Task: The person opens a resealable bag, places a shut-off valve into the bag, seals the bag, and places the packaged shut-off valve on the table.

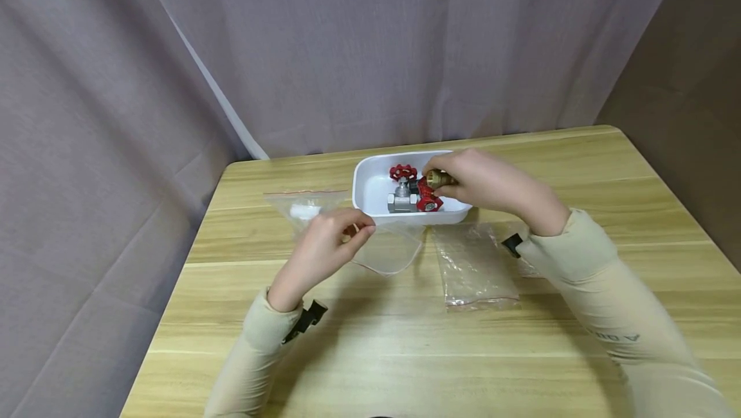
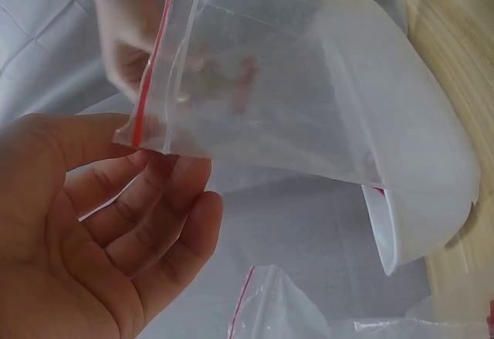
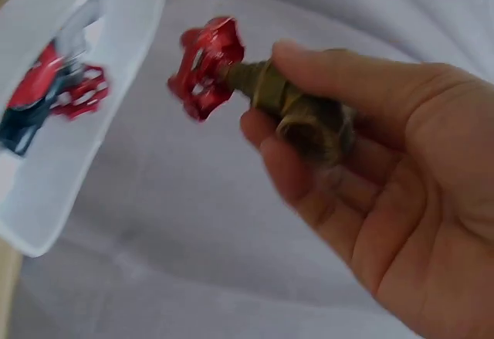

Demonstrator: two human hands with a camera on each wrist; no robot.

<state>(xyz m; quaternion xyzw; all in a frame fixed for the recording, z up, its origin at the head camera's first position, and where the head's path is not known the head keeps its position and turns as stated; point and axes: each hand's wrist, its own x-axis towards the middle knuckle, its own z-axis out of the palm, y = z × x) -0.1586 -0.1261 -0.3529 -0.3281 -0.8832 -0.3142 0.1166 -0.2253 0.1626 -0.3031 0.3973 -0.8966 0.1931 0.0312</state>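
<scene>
My right hand (image 1: pixel 486 183) grips a brass gate valve (image 3: pixel 305 115) by its body, with the red handwheel (image 3: pixel 207 67) pointing away from the fingers, over the white tray (image 1: pixel 370 167). In that tray lies a silver valve (image 1: pixel 403 201) with a red handwheel, beside other red and black parts. My left hand (image 1: pixel 327 244) pinches the corner of a clear zip bag (image 2: pixel 255 69) between thumb and fingers. In the left wrist view the red-striped edge of this bag is at the fingertips, and its film hangs in front of the tray.
To the left of the tray lies a zip bag (image 1: pixel 278 202) with a white item (image 1: pixel 305 211) in it. Another clear zip bag (image 1: pixel 475 270) lies flat in front of the tray on the right, on the wooden table (image 1: pixel 382 347). Grey curtains (image 1: pixel 347 51) hang behind.
</scene>
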